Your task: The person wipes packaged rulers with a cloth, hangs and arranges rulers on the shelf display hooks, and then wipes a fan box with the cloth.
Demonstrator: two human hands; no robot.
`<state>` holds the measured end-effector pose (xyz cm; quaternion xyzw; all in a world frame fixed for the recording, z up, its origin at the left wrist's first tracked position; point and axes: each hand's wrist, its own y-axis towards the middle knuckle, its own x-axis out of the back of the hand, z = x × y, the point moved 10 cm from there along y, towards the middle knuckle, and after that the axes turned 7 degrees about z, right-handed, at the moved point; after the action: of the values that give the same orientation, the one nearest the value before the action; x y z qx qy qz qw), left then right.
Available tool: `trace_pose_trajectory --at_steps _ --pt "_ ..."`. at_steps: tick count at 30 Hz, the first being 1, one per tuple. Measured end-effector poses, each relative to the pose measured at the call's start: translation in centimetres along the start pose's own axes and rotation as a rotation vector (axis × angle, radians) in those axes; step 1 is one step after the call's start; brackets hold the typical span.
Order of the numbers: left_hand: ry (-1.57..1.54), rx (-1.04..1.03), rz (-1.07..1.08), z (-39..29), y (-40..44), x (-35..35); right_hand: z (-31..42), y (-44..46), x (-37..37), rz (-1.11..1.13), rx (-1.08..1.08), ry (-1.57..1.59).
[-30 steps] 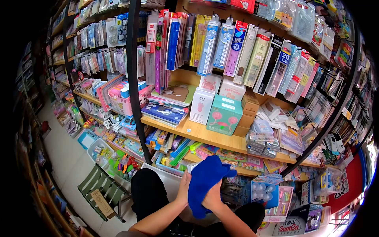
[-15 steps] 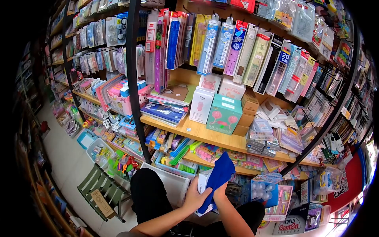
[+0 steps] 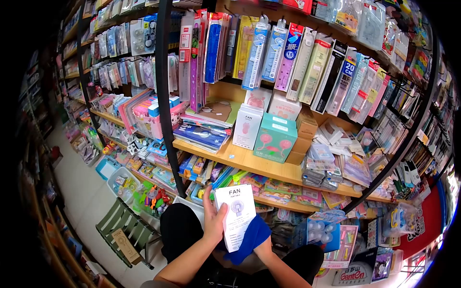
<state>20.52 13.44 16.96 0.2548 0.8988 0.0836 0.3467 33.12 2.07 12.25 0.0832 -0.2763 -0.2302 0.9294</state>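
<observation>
A white box [image 3: 237,216] printed "FAN" stands tilted between my hands, its printed face toward me. My left hand [image 3: 213,218] is closed on the box's left edge, with the thumb on the front. A blue cloth [image 3: 254,237] covers the lower right corner of the box and hangs below it. My right hand [image 3: 263,248] is at the cloth's right side, its fingers mostly hidden under or behind the cloth, pressing it to the box.
On the wooden shelf [image 3: 230,154] ahead stand a white fan box [image 3: 247,127], a green box [image 3: 274,139] and stacked notebooks [image 3: 201,135]. Packaged rulers [image 3: 290,57] hang above. A green folding stool [image 3: 127,230] is at the lower left, and a blue bin [image 3: 321,233] at the right.
The box has come into full view, its front turned toward me. The cloth has slid down to its lower right corner with my right hand. My left hand has moved to the box's left edge.
</observation>
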Motion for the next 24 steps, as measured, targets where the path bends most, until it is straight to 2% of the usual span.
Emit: trace_pose_trajectory --at_steps 4,7,10,14,17,19,20,21,23,24 --pt "0.203 -0.069 0.062 -1.2 1.1 0.1 1.3 0.0 0.7 0.006 0.004 -0.155" --pt "0.302 -0.039 0.154 -1.1 1.5 0.3 1.6 0.1 0.9 0.021 -0.041 -0.194" --pt "0.248 -0.007 0.124 -0.7 1.2 0.8 2.6 0.2 1.4 -0.031 -0.013 -0.264" --pt "0.202 -0.041 0.09 -0.8 0.9 1.3 2.0 0.6 0.6 0.046 0.01 -0.204" --pt "0.272 -0.013 -0.032 -0.8 1.4 4.4 3.6 0.8 -0.8 0.129 0.108 -0.188" --pt "0.232 -0.067 -0.214 -2.2 2.2 8.7 4.7 0.9 -1.9 0.24 0.172 -0.193" --pt "0.244 -0.111 -0.298 -3.6 2.6 11.0 4.5 0.8 -2.0 0.312 0.034 -0.236" --pt "0.254 -0.158 -0.381 -4.9 2.8 13.6 2.8 0.1 -1.9 0.268 0.207 -0.187" --pt "0.301 -0.198 -0.508 -6.9 3.0 20.2 1.7 -0.5 -1.9 0.416 0.075 0.159" --pt "0.268 -0.165 -0.545 -7.8 2.8 23.2 -0.7 -0.8 -1.6 0.349 -0.11 0.416"
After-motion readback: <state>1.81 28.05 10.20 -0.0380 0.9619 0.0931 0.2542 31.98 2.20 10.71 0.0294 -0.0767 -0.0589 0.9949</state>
